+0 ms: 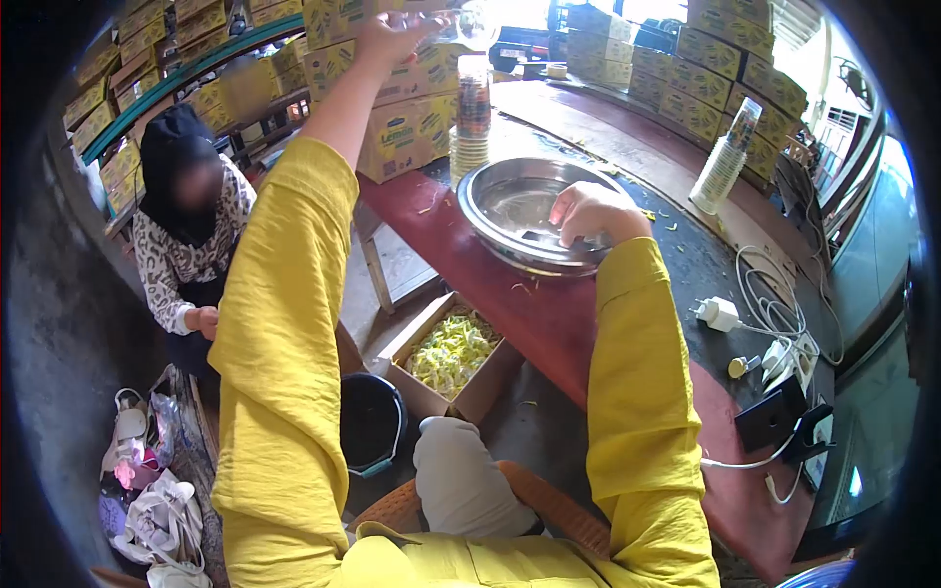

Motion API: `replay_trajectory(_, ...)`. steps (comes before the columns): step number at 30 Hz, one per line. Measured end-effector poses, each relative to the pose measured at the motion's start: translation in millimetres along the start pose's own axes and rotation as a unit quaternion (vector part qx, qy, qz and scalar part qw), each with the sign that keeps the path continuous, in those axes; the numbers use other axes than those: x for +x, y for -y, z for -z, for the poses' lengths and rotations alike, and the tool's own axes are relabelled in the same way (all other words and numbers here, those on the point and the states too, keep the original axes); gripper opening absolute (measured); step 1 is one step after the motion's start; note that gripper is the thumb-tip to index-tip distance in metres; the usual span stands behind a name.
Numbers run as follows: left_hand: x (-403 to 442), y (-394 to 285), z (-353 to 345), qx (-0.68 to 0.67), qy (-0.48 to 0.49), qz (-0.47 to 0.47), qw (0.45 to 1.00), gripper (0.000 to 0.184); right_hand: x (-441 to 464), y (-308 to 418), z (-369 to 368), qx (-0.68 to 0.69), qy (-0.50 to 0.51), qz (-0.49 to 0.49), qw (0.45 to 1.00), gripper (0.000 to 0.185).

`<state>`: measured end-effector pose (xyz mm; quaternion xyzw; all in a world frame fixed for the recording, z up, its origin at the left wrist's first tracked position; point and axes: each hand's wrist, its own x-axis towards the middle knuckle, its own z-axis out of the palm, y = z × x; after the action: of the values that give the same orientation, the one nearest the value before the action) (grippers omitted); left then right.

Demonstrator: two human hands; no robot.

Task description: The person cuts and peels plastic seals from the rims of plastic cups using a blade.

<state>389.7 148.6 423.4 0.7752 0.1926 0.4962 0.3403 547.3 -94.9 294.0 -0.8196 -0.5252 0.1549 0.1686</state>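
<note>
Here, the left hand [394, 37] has its fingers spread near a clear cup [478, 25] above stacked cups [473, 103]. The right hand [595, 214] curls inside the metal bowl [490, 243] on the worktop [529, 309], any pinch unclear.

The desk [676, 257] runs from the top centre of the frame to the lower right, with a dark top and a red front border. A steel bowl [490, 232] sits on it near the centre. Just left of it stands a tall cup stack [470, 147]; a slanting stack of clear cups [722, 169] is at upper right. Yellow scraps [648, 215] are scattered about. Toward the right lie a white adapter [718, 314], tangled white cables [774, 312] and a black device [771, 416].
</note>
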Motion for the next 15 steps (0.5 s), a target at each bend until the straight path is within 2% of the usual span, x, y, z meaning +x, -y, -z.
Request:
replay_trajectory(7, 26.3, -22.8, -10.2, 0.066, -0.015, -0.092, 0.993, 0.078, -1.9, 5.5, -1.1, -0.01, 0.009, -0.028, 1.0, 0.048)
replay_trajectory(15, 38.5, -23.8, -28.0, 0.117, -0.023, -0.125, 0.985, 0.078, -2.9, 15.3, -1.2, -0.028, 0.029, -0.042, 0.998, 0.05)
